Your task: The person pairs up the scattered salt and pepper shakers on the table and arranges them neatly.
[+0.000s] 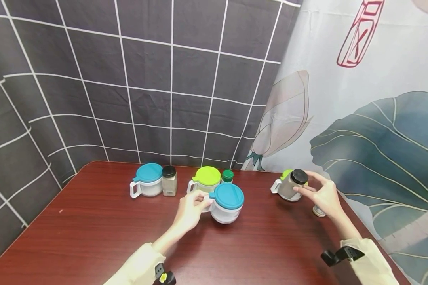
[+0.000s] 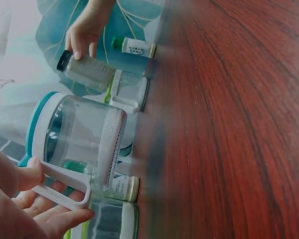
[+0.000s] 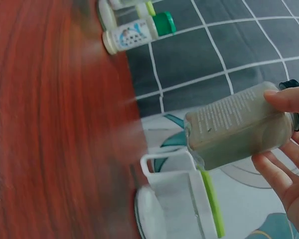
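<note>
Aloft, R hand (image 1: 324, 194) round btl (image 1: 289, 189)

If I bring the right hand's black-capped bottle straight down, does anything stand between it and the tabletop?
Possibly: the lime-lidded jar stands on the tabletop, lower than the black-capped bottle in the right hand and close to its lower end. I cannot tell whether it is squarely beneath.

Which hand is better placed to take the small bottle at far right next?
Probably the right hand: it is nearer the small bottle, though it holds a black-capped jar. The left hand is farther off, holding a blue-lidded jar by its handle.
</note>
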Motion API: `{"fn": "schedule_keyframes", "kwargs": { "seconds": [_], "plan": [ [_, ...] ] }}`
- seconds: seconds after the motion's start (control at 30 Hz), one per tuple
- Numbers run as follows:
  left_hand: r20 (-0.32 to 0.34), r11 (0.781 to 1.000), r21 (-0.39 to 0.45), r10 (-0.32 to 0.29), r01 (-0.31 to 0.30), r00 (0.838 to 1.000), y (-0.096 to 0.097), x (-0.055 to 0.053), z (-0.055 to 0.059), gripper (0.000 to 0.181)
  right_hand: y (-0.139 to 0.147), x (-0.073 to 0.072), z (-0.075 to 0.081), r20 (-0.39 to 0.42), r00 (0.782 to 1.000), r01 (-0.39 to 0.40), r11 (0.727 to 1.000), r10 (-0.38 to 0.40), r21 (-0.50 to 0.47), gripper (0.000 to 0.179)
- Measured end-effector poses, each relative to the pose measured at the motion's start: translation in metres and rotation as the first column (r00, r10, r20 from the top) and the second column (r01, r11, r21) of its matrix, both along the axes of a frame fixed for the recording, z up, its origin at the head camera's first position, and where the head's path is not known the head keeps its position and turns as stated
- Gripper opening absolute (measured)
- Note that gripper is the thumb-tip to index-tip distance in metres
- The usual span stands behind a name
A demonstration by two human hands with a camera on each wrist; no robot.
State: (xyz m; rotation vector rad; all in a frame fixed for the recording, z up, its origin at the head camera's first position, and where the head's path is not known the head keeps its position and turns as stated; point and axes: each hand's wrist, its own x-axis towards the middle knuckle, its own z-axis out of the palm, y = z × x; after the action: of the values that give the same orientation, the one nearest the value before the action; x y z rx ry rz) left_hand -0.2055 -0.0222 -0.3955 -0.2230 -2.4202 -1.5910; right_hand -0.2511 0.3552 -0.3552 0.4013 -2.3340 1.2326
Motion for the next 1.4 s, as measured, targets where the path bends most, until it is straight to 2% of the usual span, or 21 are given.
{"fn": "schedule_keyframes", "kwargs": {
  "seconds": [0.33,0.7,1.1,1.4],
  "plan": [
    [0.01,1.0,0.009,0.002,-0.002,1.0,-0.012,0.007,0.002,0.014,-0.018,0.004,-0.007,0.042,0.999,-0.016,1.0,0.016,-0.006,0.055],
    [0.021,1.0,0.001,0.027,-0.027,0.999,-0.024,0.009,-0.007,0.017,-0.036,0.013,-0.012,0.089,0.993,-0.075,0.996,0.08,-0.057,0.053],
    [0.056,0.998,0.024,0.062,-0.063,0.997,-0.036,0.01,-0.013,0.014,-0.057,0.017,-0.02,0.151,0.985,-0.078,0.995,0.086,-0.063,0.057],
    [0.066,0.995,0.021,0.092,-0.093,0.994,-0.045,0.013,-0.012,0.013,-0.073,0.019,-0.025,0.141,0.983,-0.106,0.99,0.118,-0.089,0.057]
  ]
}}
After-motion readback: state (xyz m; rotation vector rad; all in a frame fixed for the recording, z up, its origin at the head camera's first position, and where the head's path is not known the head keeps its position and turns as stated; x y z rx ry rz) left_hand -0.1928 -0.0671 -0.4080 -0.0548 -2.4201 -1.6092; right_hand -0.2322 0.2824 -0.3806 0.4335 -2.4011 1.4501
